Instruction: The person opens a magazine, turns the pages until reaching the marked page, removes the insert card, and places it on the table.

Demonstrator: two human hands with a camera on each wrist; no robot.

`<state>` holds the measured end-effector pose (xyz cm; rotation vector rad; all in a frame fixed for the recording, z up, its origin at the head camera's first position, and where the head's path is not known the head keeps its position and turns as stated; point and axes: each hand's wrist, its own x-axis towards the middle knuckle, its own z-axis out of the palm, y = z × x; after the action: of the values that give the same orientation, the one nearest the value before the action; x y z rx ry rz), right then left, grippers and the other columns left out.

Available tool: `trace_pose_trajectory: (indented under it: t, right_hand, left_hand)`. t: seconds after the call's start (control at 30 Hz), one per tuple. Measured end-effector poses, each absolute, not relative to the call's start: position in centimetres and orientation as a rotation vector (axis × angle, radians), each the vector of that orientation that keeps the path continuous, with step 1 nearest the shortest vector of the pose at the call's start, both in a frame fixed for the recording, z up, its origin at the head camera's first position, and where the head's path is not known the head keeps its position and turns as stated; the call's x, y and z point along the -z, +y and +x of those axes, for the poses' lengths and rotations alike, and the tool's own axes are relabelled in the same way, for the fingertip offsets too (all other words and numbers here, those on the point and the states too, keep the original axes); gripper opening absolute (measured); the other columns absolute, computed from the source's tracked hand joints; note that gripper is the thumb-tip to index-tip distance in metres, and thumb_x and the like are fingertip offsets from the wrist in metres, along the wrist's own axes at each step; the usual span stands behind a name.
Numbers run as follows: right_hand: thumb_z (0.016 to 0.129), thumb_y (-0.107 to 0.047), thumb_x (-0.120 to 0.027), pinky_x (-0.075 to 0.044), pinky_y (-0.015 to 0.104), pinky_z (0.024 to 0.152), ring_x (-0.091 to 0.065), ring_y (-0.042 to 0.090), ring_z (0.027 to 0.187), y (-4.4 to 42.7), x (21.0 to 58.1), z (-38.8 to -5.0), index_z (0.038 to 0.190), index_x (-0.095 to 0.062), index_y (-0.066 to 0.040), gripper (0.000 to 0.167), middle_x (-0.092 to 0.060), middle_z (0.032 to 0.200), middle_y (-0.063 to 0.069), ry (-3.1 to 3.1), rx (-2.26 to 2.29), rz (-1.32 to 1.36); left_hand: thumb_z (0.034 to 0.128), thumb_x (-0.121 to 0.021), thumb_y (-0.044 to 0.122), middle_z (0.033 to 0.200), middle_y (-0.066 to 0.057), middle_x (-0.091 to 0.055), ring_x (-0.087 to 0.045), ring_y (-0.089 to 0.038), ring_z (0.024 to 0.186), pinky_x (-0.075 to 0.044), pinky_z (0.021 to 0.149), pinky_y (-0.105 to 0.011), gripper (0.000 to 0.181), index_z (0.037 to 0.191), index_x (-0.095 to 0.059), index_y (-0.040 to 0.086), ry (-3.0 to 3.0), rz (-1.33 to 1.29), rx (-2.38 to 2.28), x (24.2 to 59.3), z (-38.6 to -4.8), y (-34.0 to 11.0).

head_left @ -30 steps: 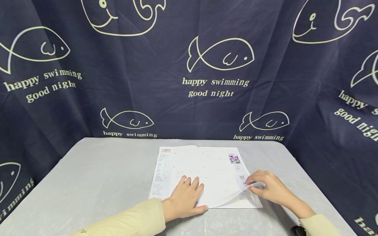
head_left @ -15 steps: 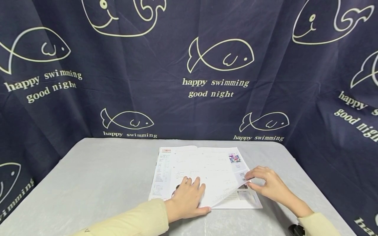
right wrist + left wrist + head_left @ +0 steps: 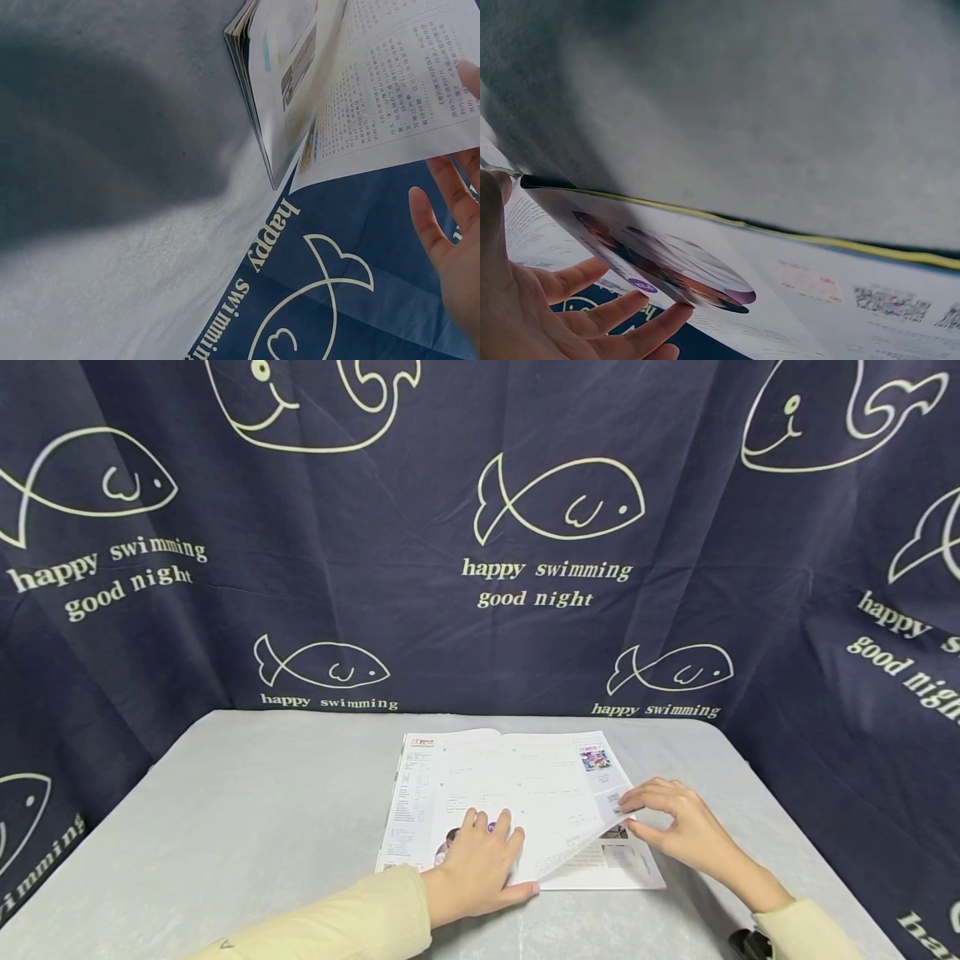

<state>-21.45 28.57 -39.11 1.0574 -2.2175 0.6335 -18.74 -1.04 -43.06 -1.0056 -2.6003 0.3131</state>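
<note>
An open magazine (image 3: 555, 777) lies on the grey table, its pages printed with text and small pictures. On its left page, near the fold at the bottom, my left hand (image 3: 480, 868) rests with fingers spread and the thumb by the lower edge. The left wrist view shows those fingers over a page (image 3: 780, 315) with an oval photo. My right hand (image 3: 678, 822) pinches the right page's edge between thumb and fingers. That page (image 3: 405, 90) is lifted at its lower corner in the right wrist view, uncovering the printed page (image 3: 296, 45) beneath.
The grey cloth-covered table (image 3: 247, 827) extends around the magazine. Behind and beside it hangs a dark blue curtain (image 3: 420, 568) with fish drawings and lettering. A black object (image 3: 750, 943) is at the right wrist by the sleeve.
The right page's lower corner has been raised and drawn leftward, showing more of the page below. My right hand shifted slightly up and left; my left hand slid slightly right.
</note>
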Motion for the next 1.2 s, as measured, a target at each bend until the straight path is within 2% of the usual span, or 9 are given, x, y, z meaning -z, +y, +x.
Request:
trace_pose_trajectory:
  t: [0.27, 0.5, 0.63, 0.77, 0.97, 1.2]
  right_hand:
    - [0.055, -0.002, -0.077, -0.036, 0.018, 0.078, -0.059, 0.007, 0.083, 28.7, 39.1, -21.2, 0.082, -0.07, -0.014, 0.031, -0.068, 0.087, -0.007, -2.231, -0.631, 1.03]
    - [0.059, -0.008, -0.08, -0.031, 0.007, 0.09, -0.057, 0.006, 0.092, 28.9, 38.9, -20.9, 0.098, -0.068, -0.011, 0.041, -0.068, 0.095, -0.001, -2.293, -0.636, 0.901]
    - [0.058, -0.007, -0.08, -0.031, 0.006, 0.091, -0.055, 0.003, 0.099, 29.1, 38.9, -20.8, 0.104, -0.065, -0.007, 0.048, -0.067, 0.102, 0.003, -2.3, -0.627, 0.863]
    - [0.057, -0.007, -0.08, -0.033, 0.006, 0.087, -0.052, 0.0, 0.101, 29.2, 38.9, -20.8, 0.106, -0.064, -0.005, 0.051, -0.066, 0.104, 0.004, -2.299, -0.627, 0.846]
    - [0.056, -0.005, -0.08, -0.035, 0.009, 0.084, -0.056, 0.007, 0.093, 29.4, 39.2, -20.9, 0.106, -0.064, -0.005, 0.053, -0.066, 0.102, 0.004, -2.294, -0.609, 0.877]
    - [0.056, -0.01, -0.082, -0.036, 0.016, 0.083, -0.057, 0.008, 0.094, 29.1, 39.9, -20.6, 0.107, -0.064, -0.012, 0.054, -0.065, 0.104, -0.002, -2.374, -0.54, 0.916]
  left_hand:
    - [0.0847, -0.03, 0.069, 0.118, -0.009, -0.058, -0.059, -0.028, 0.089, -0.04, 0.08, -0.041, 0.064, 0.113, -0.054, 0.017, -2.596, -1.009, -0.281, 43.5, -18.9, -1.2]
    - [0.0839, -0.031, 0.069, 0.117, -0.007, -0.057, -0.058, -0.027, 0.088, -0.039, 0.08, -0.041, 0.062, 0.111, -0.052, 0.017, -2.589, -0.985, -0.276, 43.5, -18.9, -1.2]
    - [0.0836, -0.033, 0.068, 0.116, -0.006, -0.057, -0.058, -0.027, 0.088, -0.04, 0.081, -0.042, 0.062, 0.114, -0.052, 0.017, -2.579, -0.982, -0.27, 43.5, -18.9, -1.2]
    - [0.0839, -0.034, 0.068, 0.116, -0.006, -0.057, -0.058, -0.027, 0.09, -0.04, 0.083, -0.043, 0.063, 0.118, -0.051, 0.017, -2.58, -0.989, -0.268, 43.4, -18.9, -1.3]
    - [0.0836, -0.036, 0.067, 0.117, -0.006, -0.056, -0.058, -0.027, 0.093, -0.04, 0.084, -0.044, 0.064, 0.122, -0.049, 0.018, -2.594, -0.993, -0.246, 43.4, -18.9, -1.4]
    - [0.0831, -0.04, 0.065, 0.12, -0.006, -0.056, -0.058, -0.026, 0.095, -0.041, 0.084, -0.045, 0.064, 0.126, -0.047, 0.018, -2.596, -0.994, -0.191, 43.4, -19.0, -1.4]
